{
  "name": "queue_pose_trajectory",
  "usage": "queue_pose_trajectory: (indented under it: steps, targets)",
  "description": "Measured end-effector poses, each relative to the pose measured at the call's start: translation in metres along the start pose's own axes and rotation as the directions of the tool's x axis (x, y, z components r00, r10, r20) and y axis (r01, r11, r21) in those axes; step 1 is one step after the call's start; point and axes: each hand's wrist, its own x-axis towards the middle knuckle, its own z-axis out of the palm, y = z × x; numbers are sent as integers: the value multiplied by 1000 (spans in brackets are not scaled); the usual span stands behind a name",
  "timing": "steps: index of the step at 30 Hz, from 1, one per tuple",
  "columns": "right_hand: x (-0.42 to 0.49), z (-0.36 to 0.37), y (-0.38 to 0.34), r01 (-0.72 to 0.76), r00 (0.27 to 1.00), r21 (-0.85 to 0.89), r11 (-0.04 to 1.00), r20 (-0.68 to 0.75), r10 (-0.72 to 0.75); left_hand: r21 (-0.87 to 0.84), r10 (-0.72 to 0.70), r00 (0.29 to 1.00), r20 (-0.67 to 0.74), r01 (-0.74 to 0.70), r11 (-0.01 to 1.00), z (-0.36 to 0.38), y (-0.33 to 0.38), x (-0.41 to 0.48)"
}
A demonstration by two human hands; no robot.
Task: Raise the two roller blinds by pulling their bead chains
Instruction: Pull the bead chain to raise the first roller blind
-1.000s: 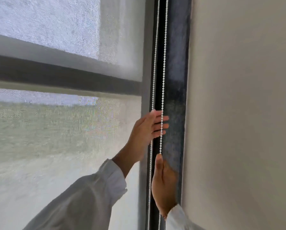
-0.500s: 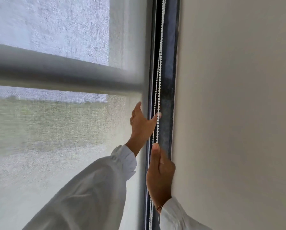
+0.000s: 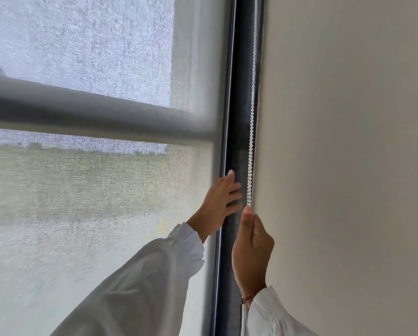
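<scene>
A sheer light-grey roller blind [image 3: 86, 214] covers the window on the left. A blurred grey horizontal bar [image 3: 94, 115] crosses it; I cannot tell whether this is a blind's bottom rail or a frame member. A white bead chain [image 3: 251, 122] hangs in the dark gap of the frame, close to the wall. My right hand [image 3: 251, 251] pinches the chain at its thumb tip. My left hand [image 3: 222, 197] is just left of the chain with fingers spread, touching the dark frame and holding nothing.
A dark vertical window frame [image 3: 239, 81] runs top to bottom in the middle. A plain beige wall [image 3: 348, 166] fills the right side, right beside the chain. Both arms wear white sleeves, and a bracelet [image 3: 246, 299] sits on the right wrist.
My left hand has let go of the chain and moved left onto the frame with fingers spread. The grey bar sits lower in view. My right hand keeps its grip.
</scene>
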Motion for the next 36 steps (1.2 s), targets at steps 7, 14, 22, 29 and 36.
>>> queue_pose_trajectory:
  steps: [7, 14, 22, 29, 36]
  targets:
    - [0, -10, -15, -115, 992, 45, 992, -54, 117, -110, 165, 986, 27, -161, 981, 2, 14, -19]
    - [-18, -2, -32, -144, 988, 80, 986, -50, 148, 115, 114, 990, 87, -124, 986, 7, 24, -31]
    - [-29, -19, -66, -98, 989, 87, 991, -105, 107, 155, 69, 998, 9, -70, 985, 14, 25, -40]
    - [-38, -28, -91, -44, 991, 100, 994, -125, 56, 324, 57, 988, -140, -8, 946, -3, 16, -46]
    - [-40, -21, -93, -80, 988, 40, 996, -128, 85, 95, 221, 968, -120, -210, 973, -6, 16, -76]
